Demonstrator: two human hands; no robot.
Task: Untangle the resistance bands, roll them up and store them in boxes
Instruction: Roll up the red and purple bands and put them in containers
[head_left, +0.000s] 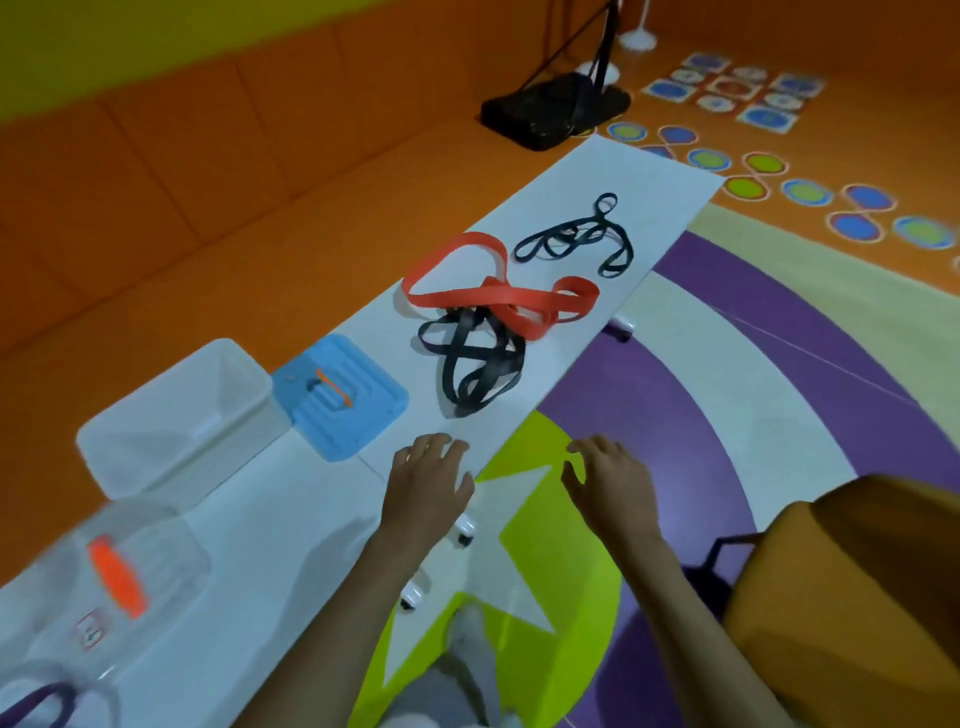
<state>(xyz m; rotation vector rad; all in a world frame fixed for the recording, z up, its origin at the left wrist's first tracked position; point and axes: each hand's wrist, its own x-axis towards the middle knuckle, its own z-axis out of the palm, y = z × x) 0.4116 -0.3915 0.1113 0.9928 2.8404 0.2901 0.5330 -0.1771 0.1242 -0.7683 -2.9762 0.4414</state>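
A wide red band (498, 296) lies tangled with a wide black band (475, 364) in the middle of the white table (291, 519). Farther off lies a thin black band (576, 239) in its own knot. An open clear box (176, 415) stands at the left with its blue lid (340, 395) beside it. Nearer, a second clear box (130, 566) holds a rolled orange band (117, 577). My left hand (428, 483) hovers over the table's near edge, fingers spread and holding nothing. My right hand (608, 483) hangs past the edge, fingers loosely bent, also holding nothing.
A purple band (41, 701) shows at the bottom left corner. An orange chair (852, 597) stands at the right. A black stand base (556, 109) sits on the orange floor beyond the table's far end. The table rolls on small castors (465, 532).
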